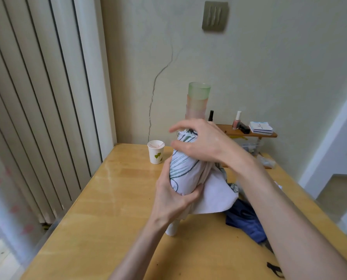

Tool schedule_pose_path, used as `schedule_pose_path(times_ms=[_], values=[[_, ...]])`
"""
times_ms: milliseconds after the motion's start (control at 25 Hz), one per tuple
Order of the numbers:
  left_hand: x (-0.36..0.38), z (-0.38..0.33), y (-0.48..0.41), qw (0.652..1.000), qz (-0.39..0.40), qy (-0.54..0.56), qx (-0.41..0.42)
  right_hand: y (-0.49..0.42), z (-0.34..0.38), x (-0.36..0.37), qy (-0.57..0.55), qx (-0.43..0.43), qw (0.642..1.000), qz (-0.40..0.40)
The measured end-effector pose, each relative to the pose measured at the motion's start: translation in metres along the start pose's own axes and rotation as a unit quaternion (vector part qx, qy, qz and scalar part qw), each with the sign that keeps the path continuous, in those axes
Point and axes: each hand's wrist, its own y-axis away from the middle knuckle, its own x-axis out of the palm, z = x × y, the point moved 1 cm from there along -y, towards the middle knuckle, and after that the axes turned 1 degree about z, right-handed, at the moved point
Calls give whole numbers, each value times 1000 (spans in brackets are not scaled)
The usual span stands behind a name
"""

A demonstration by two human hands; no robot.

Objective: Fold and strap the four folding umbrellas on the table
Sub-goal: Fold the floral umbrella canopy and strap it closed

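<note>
A white folding umbrella (183,174) with green and dark line drawings stands tilted above the wooden table (107,199), its white handle (172,229) pointing down at the tabletop. My left hand (172,197) grips the rolled lower part of its canopy. My right hand (201,142) wraps around the top end, index finger raised. A loose flap of white fabric (215,197) hangs out to the right. A dark blue umbrella (247,223) lies crumpled on the table behind my right forearm, partly hidden.
A paper cup (156,152) with green hearts stands at the table's far left. Stacked green and pink plastic cups (197,102) rise behind the umbrella. A small wooden shelf (249,134) holds nail polish bottles and cards. A black strap (274,268) lies near the front edge.
</note>
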Motion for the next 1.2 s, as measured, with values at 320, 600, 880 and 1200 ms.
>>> schedule_pose_path(times_ms=[320,600,880,1200], values=[[-3,27,17,987,65,29,-147,-15,-4,19,43,16,993,-111],[2,33,18,998,10,-45,-49,-17,-11,32,61,27,968,-243],[15,18,27,993,-70,-89,-18,-16,-20,28,56,15,970,-234],[-2,23,14,982,90,23,-165,-17,-29,17,-84,-68,989,-105]])
